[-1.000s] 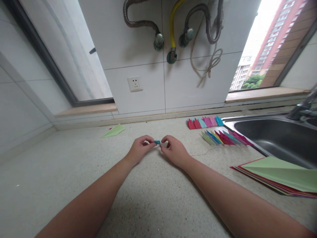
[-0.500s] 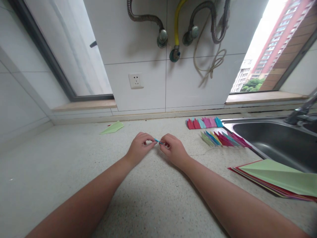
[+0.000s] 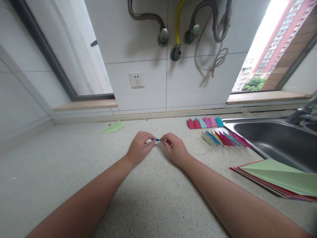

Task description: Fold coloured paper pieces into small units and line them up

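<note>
Between my two hands is a small piece of folded blue paper [image 3: 158, 139], mostly covered by fingers. My left hand [image 3: 140, 146] pinches its left end between thumb and forefinger. The right end is pinched in the same way by my right hand [image 3: 175, 147]. Both hands are just above the speckled counter [image 3: 153, 198]. Right of them lies a row of folded paper pieces [image 3: 224, 138] in green, blue, yellow and magenta. Behind that row sits another row of folded paper pieces [image 3: 205, 122] in red, light blue, pink and blue.
A stack of folded coloured sheets [image 3: 279, 177], light green on top, lies at the right by the steel sink [image 3: 262, 138]. One light green folded sheet [image 3: 114, 127] rests at the back left. The tiled wall [image 3: 143, 99] carries a socket, hoses and valves.
The fingertips and the blue paper between them have shifted slightly, and the paper now lies more level. Both hands keep their pinch.
</note>
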Demonstrator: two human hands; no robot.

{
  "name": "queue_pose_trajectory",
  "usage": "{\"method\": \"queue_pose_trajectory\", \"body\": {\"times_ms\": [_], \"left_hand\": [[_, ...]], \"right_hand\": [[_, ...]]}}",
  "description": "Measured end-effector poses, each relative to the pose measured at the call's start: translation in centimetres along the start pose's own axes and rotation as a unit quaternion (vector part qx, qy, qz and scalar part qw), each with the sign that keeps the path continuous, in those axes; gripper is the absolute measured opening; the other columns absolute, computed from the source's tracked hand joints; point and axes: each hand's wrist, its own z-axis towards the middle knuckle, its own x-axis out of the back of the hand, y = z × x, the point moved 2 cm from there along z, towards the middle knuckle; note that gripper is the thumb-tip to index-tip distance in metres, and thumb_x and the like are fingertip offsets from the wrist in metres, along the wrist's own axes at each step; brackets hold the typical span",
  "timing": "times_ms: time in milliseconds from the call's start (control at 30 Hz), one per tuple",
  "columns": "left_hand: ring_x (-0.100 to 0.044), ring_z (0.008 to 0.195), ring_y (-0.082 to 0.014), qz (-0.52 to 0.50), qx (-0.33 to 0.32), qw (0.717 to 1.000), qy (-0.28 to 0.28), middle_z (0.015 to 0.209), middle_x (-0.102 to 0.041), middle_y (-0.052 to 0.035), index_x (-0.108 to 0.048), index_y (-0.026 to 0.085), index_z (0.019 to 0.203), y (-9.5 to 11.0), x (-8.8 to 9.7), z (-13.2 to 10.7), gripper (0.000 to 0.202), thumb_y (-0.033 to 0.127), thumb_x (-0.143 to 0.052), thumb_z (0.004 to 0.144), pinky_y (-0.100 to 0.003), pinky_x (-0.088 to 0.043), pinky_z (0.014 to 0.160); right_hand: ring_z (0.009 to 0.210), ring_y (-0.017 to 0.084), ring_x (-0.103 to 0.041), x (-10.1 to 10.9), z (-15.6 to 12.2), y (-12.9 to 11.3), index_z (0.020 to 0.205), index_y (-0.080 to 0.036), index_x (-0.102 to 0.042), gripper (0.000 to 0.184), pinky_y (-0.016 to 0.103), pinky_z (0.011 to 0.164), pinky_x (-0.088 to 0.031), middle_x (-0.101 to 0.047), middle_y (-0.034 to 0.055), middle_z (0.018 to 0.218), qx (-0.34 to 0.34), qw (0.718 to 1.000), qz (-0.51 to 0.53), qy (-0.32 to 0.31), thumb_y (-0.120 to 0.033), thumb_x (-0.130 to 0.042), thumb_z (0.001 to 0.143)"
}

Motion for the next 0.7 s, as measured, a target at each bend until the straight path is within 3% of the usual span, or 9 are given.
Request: {"method": "queue_pose_trajectory", "body": {"times_ms": [700], "left_hand": [[-0.055,0.083,-0.0208,0.022,-0.028,0.998,-0.042,0.081,-0.071,-0.0024,-0.070,0.023,0.087,0.02,0.00,-0.17,0.014,0.014,-0.060,0.083,-0.036,-0.045,0.078]], "right_hand": [[0.077,0.015,-0.057,-0.28,-0.11,-0.26,0.092,-0.020,-0.064,0.006,0.028,0.072,-0.043,-0.065,0.0031,0.084,0.010,0.999,0.033,-0.042,-0.019,-0.057,0.091]]}}
